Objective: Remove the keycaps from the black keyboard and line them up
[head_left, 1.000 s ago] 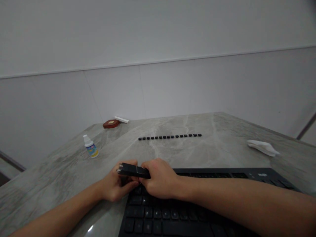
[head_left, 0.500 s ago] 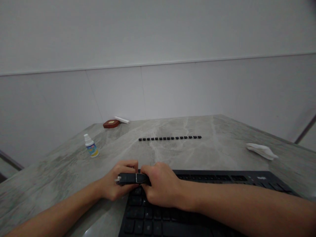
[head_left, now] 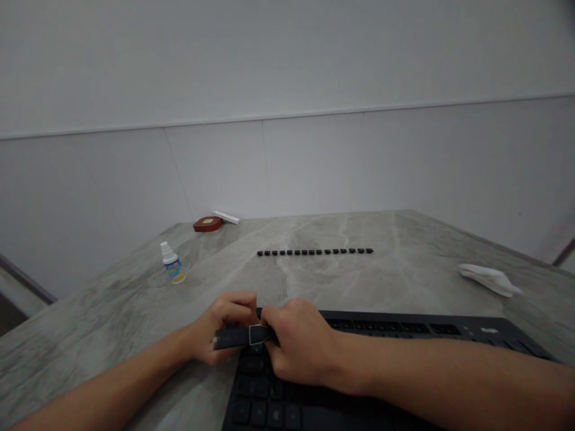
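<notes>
Your right grip [head_left: 299, 338] is closed round the black tool [head_left: 232, 337], which sticks out to its left and passes in front of your left grip [head_left: 220, 318]. Your left grip has its fingers curled beside the keyboard's upper left corner; you cannot tell whether they pinch anything. The keyboard [head_left: 254, 386] lies under your right grip and stretches away to its right. Your right hand and forearm cover much of the keys, the near edge is cut off, and the tool's other end is hidden in your fist. The tool's long axis runs crosswise, its free end pointing left and slightly toward you. The keyboard's long axis also runs left to right. Beyond both grips, a row of small black pieces [head_left: 311, 252] lies on the bench [head_left: 359, 278].
</notes>
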Tool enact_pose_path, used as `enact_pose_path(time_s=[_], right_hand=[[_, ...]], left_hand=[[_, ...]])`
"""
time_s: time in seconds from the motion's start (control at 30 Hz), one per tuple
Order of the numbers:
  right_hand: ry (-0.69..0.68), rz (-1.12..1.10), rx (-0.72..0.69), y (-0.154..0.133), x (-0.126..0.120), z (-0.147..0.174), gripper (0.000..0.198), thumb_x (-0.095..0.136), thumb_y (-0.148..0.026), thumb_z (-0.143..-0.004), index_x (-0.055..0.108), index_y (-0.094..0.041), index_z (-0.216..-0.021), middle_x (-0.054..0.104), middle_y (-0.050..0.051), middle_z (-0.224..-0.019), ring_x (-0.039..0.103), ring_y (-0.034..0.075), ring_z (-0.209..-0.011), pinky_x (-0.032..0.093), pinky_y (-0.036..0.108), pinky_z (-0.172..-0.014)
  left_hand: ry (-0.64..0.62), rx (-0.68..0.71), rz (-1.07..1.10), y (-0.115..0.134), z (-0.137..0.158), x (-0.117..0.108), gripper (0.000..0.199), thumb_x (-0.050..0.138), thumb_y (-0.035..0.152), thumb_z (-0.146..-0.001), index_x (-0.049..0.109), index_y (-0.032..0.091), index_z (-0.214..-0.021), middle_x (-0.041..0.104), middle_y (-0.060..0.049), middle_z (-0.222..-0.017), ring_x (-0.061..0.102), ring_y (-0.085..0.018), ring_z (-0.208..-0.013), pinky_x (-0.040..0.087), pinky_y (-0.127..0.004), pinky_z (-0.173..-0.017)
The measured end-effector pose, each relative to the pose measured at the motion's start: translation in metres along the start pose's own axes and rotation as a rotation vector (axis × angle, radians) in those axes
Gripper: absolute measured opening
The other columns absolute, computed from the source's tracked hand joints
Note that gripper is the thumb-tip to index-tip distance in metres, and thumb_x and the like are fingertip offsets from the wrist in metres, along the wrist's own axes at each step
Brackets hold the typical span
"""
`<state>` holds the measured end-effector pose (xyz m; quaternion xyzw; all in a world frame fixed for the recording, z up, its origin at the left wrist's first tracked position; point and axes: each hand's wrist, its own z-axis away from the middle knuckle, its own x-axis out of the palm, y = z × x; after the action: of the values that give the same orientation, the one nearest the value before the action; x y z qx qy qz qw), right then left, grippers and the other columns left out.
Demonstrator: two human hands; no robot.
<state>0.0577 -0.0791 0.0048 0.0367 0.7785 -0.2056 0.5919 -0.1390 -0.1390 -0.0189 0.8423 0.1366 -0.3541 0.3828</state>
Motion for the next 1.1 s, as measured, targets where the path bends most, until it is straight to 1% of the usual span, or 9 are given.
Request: enact_pose_path(time_s=[0.13,0.27,0.47,0.63,0.73,0.8,1.0,1.03,1.1], right_hand=[[0.008,-0.007,-0.02,0.003,0.001,0.0,0.019,0.052,-0.026,-0.077,0.068,-0.016,-0.083,0.073,0.01,-0.074,0.066,0.022,-0.061,0.024,0.029,-0.048],[0.029,-0.007,-0.06,0.006,0.001,0.0,0.019,0.053,-0.028,-0.077,0.067,-0.016,-0.082,0.072,0.009,-0.072,0.065,0.021,-0.059,0.024,0.029,-0.048],[0.015,-0.013,-0.073,0.009,-0.004,0.0,0.017,0.057,-0.027,-0.074,0.068,-0.016,-0.082,0.072,0.008,-0.07,0.066,0.022,-0.06,0.024,0.028,-0.048],[-0.01,-0.137,0.031,0.012,-0.001,-0.005,0.02,0.056,-0.03,-0.078,0.071,-0.017,-0.08,0.071,0.006,-0.071,0.064,0.02,-0.064,0.028,0.027,-0.052],[-0.014,-0.256,0.124,0.014,0.001,-0.011,0.019,0.058,-0.03,-0.077,0.073,-0.019,-0.08,0.069,0.004,-0.068,0.059,0.016,-0.062,0.028,0.025,-0.051],[-0.034,-0.303,0.17,0.015,0.001,-0.014,0.018,0.058,-0.029,-0.076,0.073,-0.02,-0.08,0.067,0.002,-0.066,0.056,0.014,-0.06,0.027,0.024,-0.051],[-0.084,-0.361,0.223,0.014,-0.003,-0.018,0.015,0.059,-0.026,-0.076,0.072,-0.019,-0.077,0.062,0.0,-0.063,0.052,0.012,-0.058,0.028,0.023,-0.051],[-0.084,-0.369,0.225,0.014,-0.003,-0.019,0.015,0.06,-0.028,-0.076,0.072,-0.019,-0.075,0.06,0.0,-0.061,0.052,0.012,-0.057,0.028,0.023,-0.051],[-0.07,-0.379,0.22,0.013,-0.003,-0.018,0.02,0.06,-0.034,-0.079,0.071,-0.018,-0.073,0.058,0.0,-0.059,0.051,0.012,-0.055,0.027,0.024,-0.05]], left_hand=[[0.018,-0.003,0.001,0.001,0.0,0.0,0.034,0.052,0.04,-0.089,0.057,0.014,-0.067,0.046,-0.002,-0.066,0.042,-0.011,-0.056,0.031,-0.025,-0.052],[0.015,-0.028,0.009,0.0,0.001,0.001,0.035,0.054,0.044,-0.087,0.058,0.014,-0.069,0.048,-0.004,-0.068,0.045,-0.012,-0.058,0.033,-0.026,-0.053],[-0.005,-0.053,-0.023,0.002,0.0,0.0,0.026,0.054,0.033,-0.087,0.057,0.014,-0.069,0.047,-0.003,-0.067,0.044,-0.012,-0.058,0.032,-0.026,-0.054],[-0.002,-0.108,-0.064,0.004,-0.001,0.0,0.019,0.056,0.023,-0.086,0.054,0.014,-0.07,0.045,0.0,-0.066,0.042,-0.01,-0.057,0.031,-0.023,-0.053],[0.011,-0.206,0.033,0.005,0.001,0.001,0.018,0.058,0.024,-0.085,0.05,0.014,-0.073,0.046,0.001,-0.066,0.045,-0.009,-0.057,0.035,-0.02,-0.05],[0.011,-0.247,0.079,0.005,0.002,0.002,0.016,0.058,0.024,-0.085,0.051,0.014,-0.074,0.049,0.0,-0.07,0.049,-0.01,-0.059,0.04,-0.02,-0.051],[0.005,-0.196,0.045,0.004,0.005,0.002,0.017,0.054,0.02,-0.086,0.057,0.013,-0.071,0.054,-0.004,-0.081,0.055,-0.013,-0.07,0.047,-0.022,-0.059],[0.003,-0.198,0.063,0.003,0.005,0.002,0.015,0.054,0.02,-0.085,0.058,0.013,-0.073,0.053,-0.004,-0.08,0.054,-0.012,-0.068,0.047,-0.022,-0.058],[0.009,-0.234,0.182,0.0,0.007,0.002,0.01,0.053,0.021,-0.084,0.058,0.013,-0.079,0.051,-0.002,-0.073,0.052,-0.011,-0.059,0.044,-0.02,-0.051]])
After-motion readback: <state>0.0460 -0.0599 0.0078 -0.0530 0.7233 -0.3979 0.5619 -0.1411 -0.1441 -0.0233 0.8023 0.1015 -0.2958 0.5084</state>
